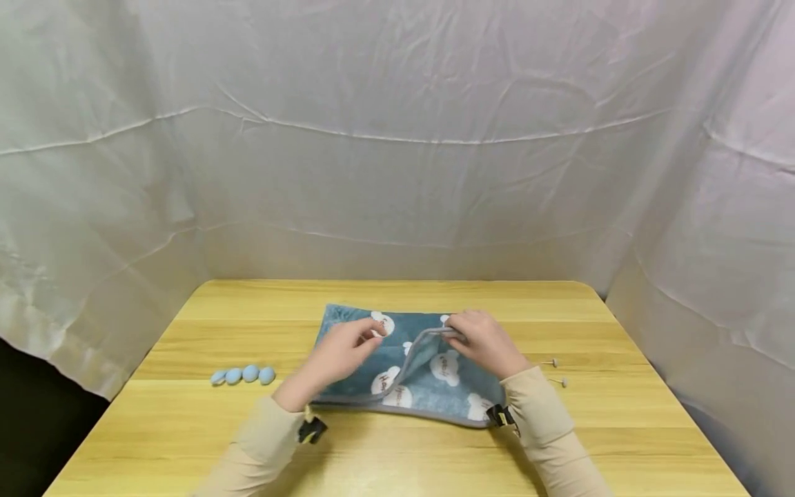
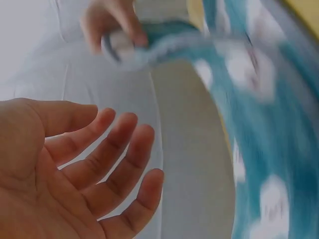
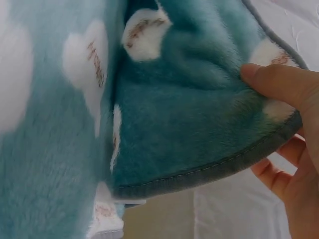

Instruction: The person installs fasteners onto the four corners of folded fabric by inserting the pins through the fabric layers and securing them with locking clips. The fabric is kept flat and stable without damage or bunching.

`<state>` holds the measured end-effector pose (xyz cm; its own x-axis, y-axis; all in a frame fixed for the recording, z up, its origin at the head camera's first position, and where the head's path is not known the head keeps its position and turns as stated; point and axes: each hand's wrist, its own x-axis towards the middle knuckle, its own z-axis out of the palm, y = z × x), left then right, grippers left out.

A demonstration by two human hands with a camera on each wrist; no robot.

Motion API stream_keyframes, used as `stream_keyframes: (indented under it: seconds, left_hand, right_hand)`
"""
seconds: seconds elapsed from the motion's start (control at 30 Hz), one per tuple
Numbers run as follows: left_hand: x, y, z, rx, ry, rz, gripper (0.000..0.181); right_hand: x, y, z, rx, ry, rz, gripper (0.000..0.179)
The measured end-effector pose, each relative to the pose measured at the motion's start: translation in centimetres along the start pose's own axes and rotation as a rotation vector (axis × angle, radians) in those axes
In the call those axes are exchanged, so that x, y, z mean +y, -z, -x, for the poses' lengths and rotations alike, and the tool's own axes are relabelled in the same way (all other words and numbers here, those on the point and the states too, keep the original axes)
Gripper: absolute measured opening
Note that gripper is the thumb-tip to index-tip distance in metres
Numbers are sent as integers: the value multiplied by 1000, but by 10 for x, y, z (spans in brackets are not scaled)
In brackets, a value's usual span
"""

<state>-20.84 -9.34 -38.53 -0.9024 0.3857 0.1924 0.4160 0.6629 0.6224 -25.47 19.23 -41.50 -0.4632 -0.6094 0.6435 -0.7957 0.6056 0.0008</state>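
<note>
A teal plush cloth point(image 1: 447, 407) with white bear-head patches and a grey bound edge lies on the table, partly folded over. My right hand point(image 1: 484, 342) pinches the cloth near a corner and lifts that flap, so the bound edge curves up off the layer below. In the right wrist view, the thumb point(image 3: 274, 82) presses on the fuzzy face while the other fingers sit behind it. My left hand point(image 1: 338, 352) hovers over the cloth's left part, holding nothing. Its fingers point(image 2: 134, 154) are spread and slightly bent in the left wrist view, apart from the cloth.
Several light-blue rounded pieces point(image 1: 250, 373) stand in a row on the table left of the cloth. Two thin pins with grey heads point(image 1: 563, 382) lie to the right, beside the right sleeve. Pale curtains point(image 1: 397, 186) enclose the wooden table point(image 1: 385, 462) behind and at the sides.
</note>
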Motion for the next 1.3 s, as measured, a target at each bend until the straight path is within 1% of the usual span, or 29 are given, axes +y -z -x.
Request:
stream_keyframes:
  seconds: [0.1, 0.2, 0.27, 0.37, 0.43, 0.5, 0.57, 0.63, 0.77, 0.87, 0.93, 1.03, 1.3]
  left_hand:
    - [-20, 21, 11, 9, 53, -77, 14]
    - [-44, 38, 23, -13, 104, -129, 15]
    - [-60, 47, 31, -28, 141, -150, 15]
    - [-80, 56, 45, -53, 200, -178, 17]
    - [-90, 59, 53, -68, 236, -201, 18]
    - [-98, 61, 61, -81, 262, -225, 20]
    - [-105, 62, 66, -90, 266, -254, 23]
    - [-110, 61, 69, -99, 277, -273, 25]
    - [-119, 57, 70, -115, 301, -289, 25]
    - [-122, 52, 71, -107, 314, -303, 23]
    - [-123, 49, 72, -93, 310, -322, 21]
    - [-122, 45, 74, -74, 287, -360, 18]
    - [-122, 35, 73, -36, 269, -380, 9]
  right_hand:
    - [0, 0, 0, 45, 44, 48, 24]
    - [2, 0, 1, 67, 61, 70, 23]
    - [3, -1, 2, 78, 66, 79, 23]
    - [4, -3, 2, 88, 69, 92, 23]
    - [5, -4, 3, 95, 72, 97, 24]
    - [6, -5, 3, 102, 76, 101, 25]
    - [7, -6, 4, 112, 82, 103, 25]
    - [8, -7, 5, 122, 85, 102, 25]
    - [13, -9, 7, 143, 90, 105, 25]
    - [15, -10, 8, 153, 91, 106, 26]
    - [15, -10, 8, 153, 90, 107, 26]
    - [15, -10, 8, 147, 87, 107, 26]
    - [14, -8, 7, 150, 99, 116, 27]
